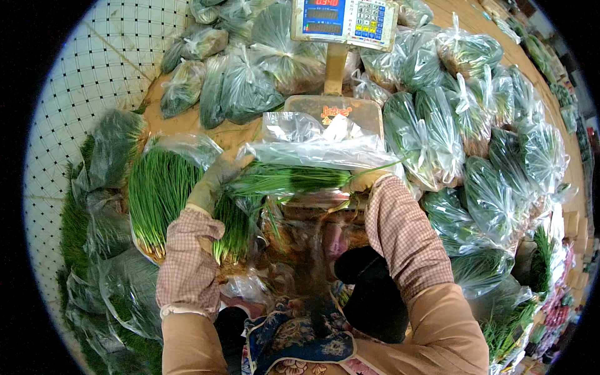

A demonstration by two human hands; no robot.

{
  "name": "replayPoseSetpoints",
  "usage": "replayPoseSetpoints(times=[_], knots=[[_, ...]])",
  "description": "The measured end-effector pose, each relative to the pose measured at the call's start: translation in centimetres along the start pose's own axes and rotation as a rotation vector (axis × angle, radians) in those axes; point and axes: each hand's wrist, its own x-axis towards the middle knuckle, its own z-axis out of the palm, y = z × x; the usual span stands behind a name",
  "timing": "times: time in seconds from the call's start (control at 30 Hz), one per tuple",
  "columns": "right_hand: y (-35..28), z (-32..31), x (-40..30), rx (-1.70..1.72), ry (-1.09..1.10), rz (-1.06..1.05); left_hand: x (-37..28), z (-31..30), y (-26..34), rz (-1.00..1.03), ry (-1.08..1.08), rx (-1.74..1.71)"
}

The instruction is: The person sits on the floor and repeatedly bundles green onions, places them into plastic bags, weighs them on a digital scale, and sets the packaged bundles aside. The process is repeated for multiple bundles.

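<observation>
A bundle of thin green chive-like leaves (300, 178) lies sideways before me, partly inside a clear plastic bag (314, 152). My left hand (221, 172), in a dirty glove, grips the bag at the bundle's left end. My right hand (370, 179) is closed around the right end; the bag and leaves hide some of its fingers. Just beyond the bundle stands an electronic platform scale (372, 115) with a lit display (323, 18). More clear plastic (293, 125) covers part of its pan. Loose greens (161, 192) with pale bases lie beside my left forearm.
Tied clear bags of greens (253, 84) sit behind the scale at left. Several more bags (497, 192) are heaped along the right. Bagged greens (131, 290) also line the left edge, beside a dotted tile floor (93, 84). A smaller bunch (232, 234) lies near my left wrist.
</observation>
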Motion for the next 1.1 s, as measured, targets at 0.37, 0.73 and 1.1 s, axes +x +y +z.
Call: replayPoseSetpoints(times=[0.37,0.73,1.1], knots=[[3.5,1.4,1.2,0.256,-0.280,0.553,2.7,-3.7,9.2,0.240,0.719,0.210],[1.8,-3.5,2.5,0.500,0.192,0.270,-9.1,4.5,4.7,0.562,0.684,0.386],[-8.6,0.3,4.4,0.516,0.149,-0.240,-36.2,7.4,-21.2,-0.358,0.611,0.359]])
